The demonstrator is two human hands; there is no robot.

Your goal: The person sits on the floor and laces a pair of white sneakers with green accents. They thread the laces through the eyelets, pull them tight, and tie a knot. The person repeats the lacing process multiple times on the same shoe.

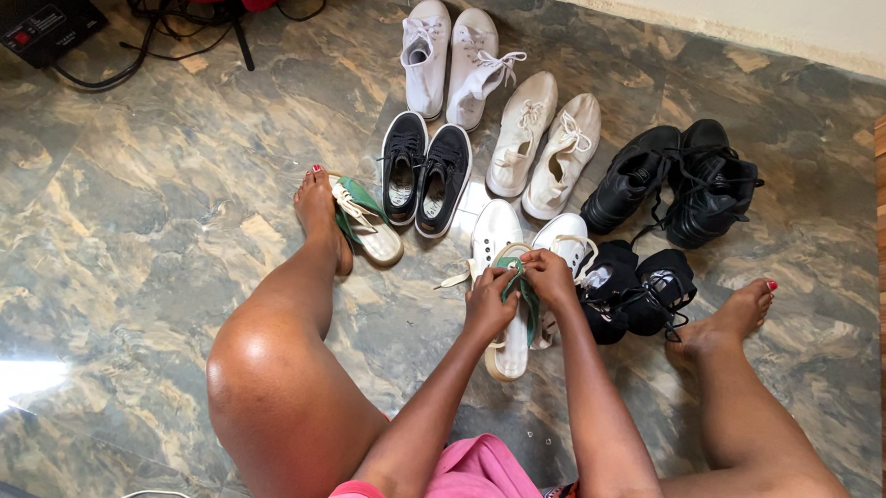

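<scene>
Both hands, left hand (487, 302) and right hand (550, 274), have fingers pinched narrow on the laces of the green-and-cream sneaker (511, 342). Best to keep even tension and steady the sole on the marble floor (120, 218).

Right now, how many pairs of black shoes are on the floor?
3. Black low sneakers sit by the left foot, black boots lie at far right, and small black sneakers sit beside the hands; a shoe's side may be hidden.
</scene>
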